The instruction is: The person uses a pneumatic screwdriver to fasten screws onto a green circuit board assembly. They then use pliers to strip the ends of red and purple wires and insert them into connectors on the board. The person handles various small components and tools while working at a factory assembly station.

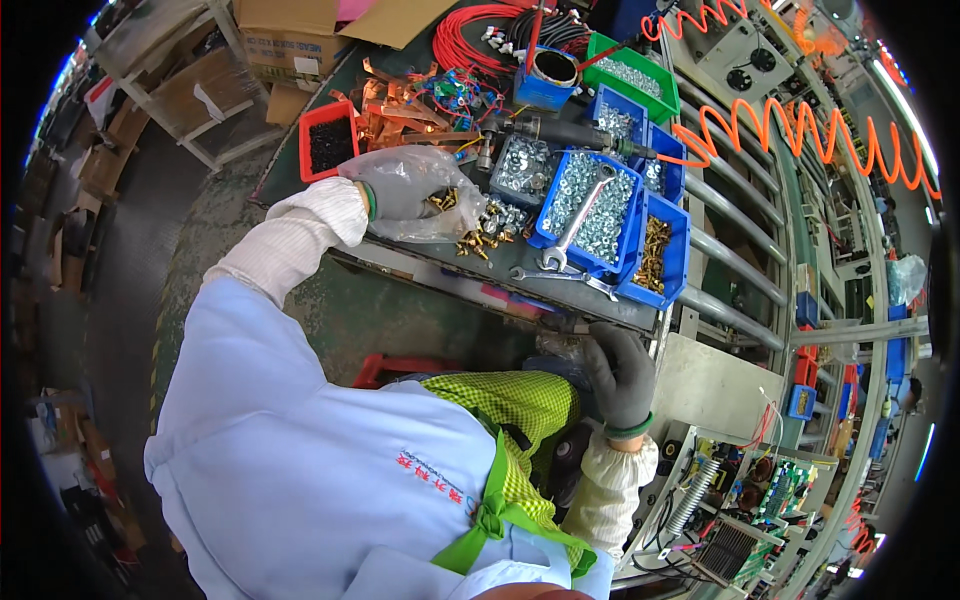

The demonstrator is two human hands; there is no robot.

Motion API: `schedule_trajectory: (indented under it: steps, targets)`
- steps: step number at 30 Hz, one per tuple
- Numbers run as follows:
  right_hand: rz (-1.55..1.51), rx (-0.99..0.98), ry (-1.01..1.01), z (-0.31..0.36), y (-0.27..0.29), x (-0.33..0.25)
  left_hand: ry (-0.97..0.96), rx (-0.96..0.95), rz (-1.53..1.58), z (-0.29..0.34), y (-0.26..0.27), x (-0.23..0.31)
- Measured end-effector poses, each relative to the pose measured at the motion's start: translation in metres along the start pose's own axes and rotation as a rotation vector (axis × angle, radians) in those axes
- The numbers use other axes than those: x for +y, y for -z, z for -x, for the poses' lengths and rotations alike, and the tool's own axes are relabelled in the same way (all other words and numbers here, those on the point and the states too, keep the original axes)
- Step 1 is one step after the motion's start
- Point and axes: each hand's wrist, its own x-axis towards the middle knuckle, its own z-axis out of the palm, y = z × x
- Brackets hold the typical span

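Note:
My left hand (395,195), in a grey glove under a white sleeve cover, grips a clear plastic bag (420,228) at the table's near edge. Brass-coloured screws (442,200) show inside the bag, and a loose pile of brass screws (482,235) lies beside it. Past the table's front edge is my gloved right hand (620,375), its fingers curled together towards the edge; what they hold is too unclear to name. Nearest to it on the table are two wrenches, one (565,276) flat by the edge and the other (582,218) across a blue bin of nuts (607,200).
A pneumatic driver (560,132) with a coiled orange hose (800,125) rests over the bins. Brass hardware fills another blue bin (652,255). Copper pieces (405,108) and a red bin (328,140) lie left. A roller conveyor (735,240) and open circuit assembly (740,490) stand right.

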Motion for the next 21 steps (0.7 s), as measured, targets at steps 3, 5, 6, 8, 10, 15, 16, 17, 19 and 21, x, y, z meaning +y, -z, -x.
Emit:
schedule_trajectory:
  steps: [3,5,6,8,10,15,16,17,19,21]
  targets:
    - [-0.132,-0.037,-0.059,0.006,-0.006,0.004,0.003,-0.041,0.074,0.005,0.002,-0.005]
    - [-0.103,-0.046,-0.020,0.009,-0.008,0.005,0.047,-0.086,0.150,0.010,0.004,-0.007]
    - [-0.086,-0.055,-0.001,0.011,-0.007,0.006,0.084,-0.110,0.206,0.012,0.007,-0.009]
    - [-0.099,-0.058,-0.041,0.015,-0.006,0.005,0.163,-0.138,0.306,0.017,0.012,-0.013]
    - [-0.095,-0.060,-0.055,0.018,-0.005,0.006,0.234,-0.149,0.391,0.020,0.016,-0.017]
    - [-0.127,-0.053,-0.035,0.026,-0.014,0.014,0.350,-0.134,0.542,0.022,0.017,-0.023]
    - [-0.117,-0.065,-0.039,0.027,-0.016,0.015,0.370,-0.130,0.566,0.022,0.016,-0.024]
    - [-0.108,-0.080,-0.042,0.028,-0.018,0.017,0.387,-0.124,0.586,0.023,0.016,-0.024]
    - [-0.106,-0.096,-0.038,0.031,-0.021,0.018,0.420,-0.108,0.627,0.024,0.015,-0.024]
    - [-0.128,-0.091,-0.038,0.035,-0.023,0.017,0.449,-0.092,0.666,0.023,0.013,-0.024]
